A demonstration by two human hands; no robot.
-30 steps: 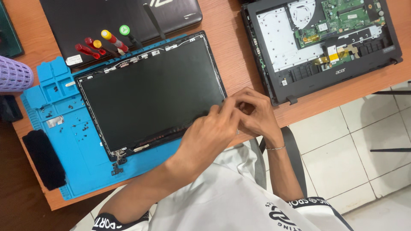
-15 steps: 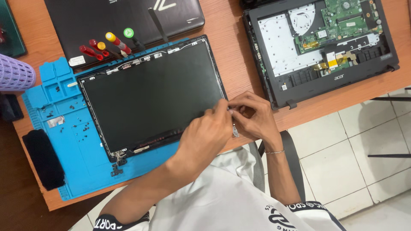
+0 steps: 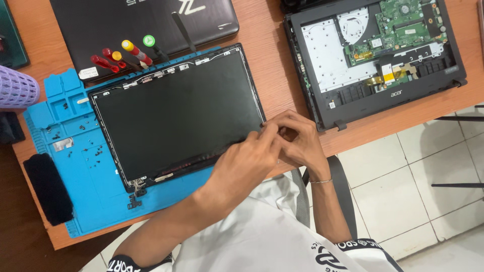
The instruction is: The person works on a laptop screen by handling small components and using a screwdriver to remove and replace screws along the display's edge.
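Bare skin at the screen's [image 3: 176, 113] near right corner: left hand [image 3: 247, 161] curled, fingertips pinched at the panel's edge; whether anything small sits between them, cannot tell. Right hand [image 3: 297, 143] pressed against the left, fingers bent inward toward the same corner, grip hidden behind the left; thin bracelet [image 3: 321, 181] on its wrist.

Black screen lying flat in its frame, tilted on a blue mat [image 3: 91, 201], hinge bracket [image 3: 135, 194] sticking out at the near left corner. Mat's moulded compartments at the far left holding tiny dark screws and a small metal plate; loose screws scattered on the mat beside the screen too. Black pad [image 3: 48, 189] at the mat's left edge.

Beyond the screen, red, yellow and green screwdrivers [image 3: 123, 55] resting against a closed dark laptop [image 3: 141, 25]. Purple perforated cup [image 3: 17, 88] at far left, contents not visible.

To the right on the wooden counter [image 3: 280, 75], well apart from the mat, an opened laptop base [image 3: 373, 60] showing green board, silver plate and fan. White tiled floor [image 3: 418, 176] below the counter's edge.
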